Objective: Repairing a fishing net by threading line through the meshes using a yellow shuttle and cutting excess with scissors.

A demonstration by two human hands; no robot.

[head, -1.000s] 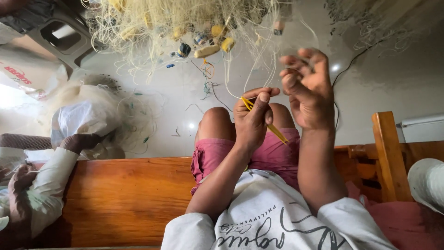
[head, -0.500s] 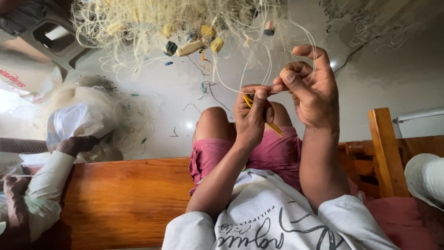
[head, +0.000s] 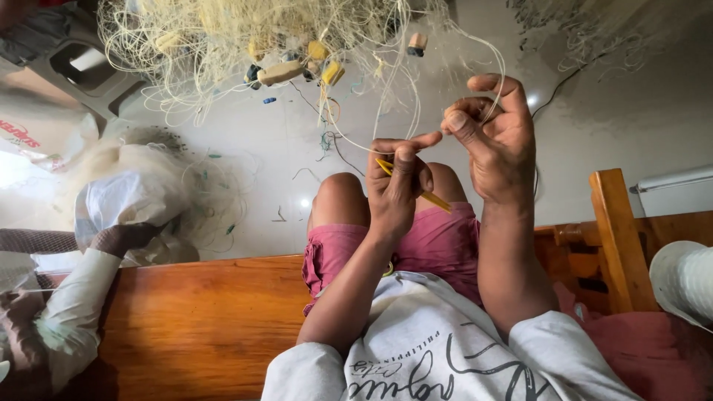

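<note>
View: a single camera, worn on the person's head.
Facing: down along the chest and arms toward the floor (head: 624, 111); the picture reads inverted, knees above the shirt.
Nearness: close; the left hand (head: 397, 189) and right hand (head: 494, 145) fill the middle.
Upper edge: a tangled net (head: 245, 37) on the floor.
Lower part: the wooden bench (head: 193, 327).
Shared ground: none, since no second view exists.
</note>
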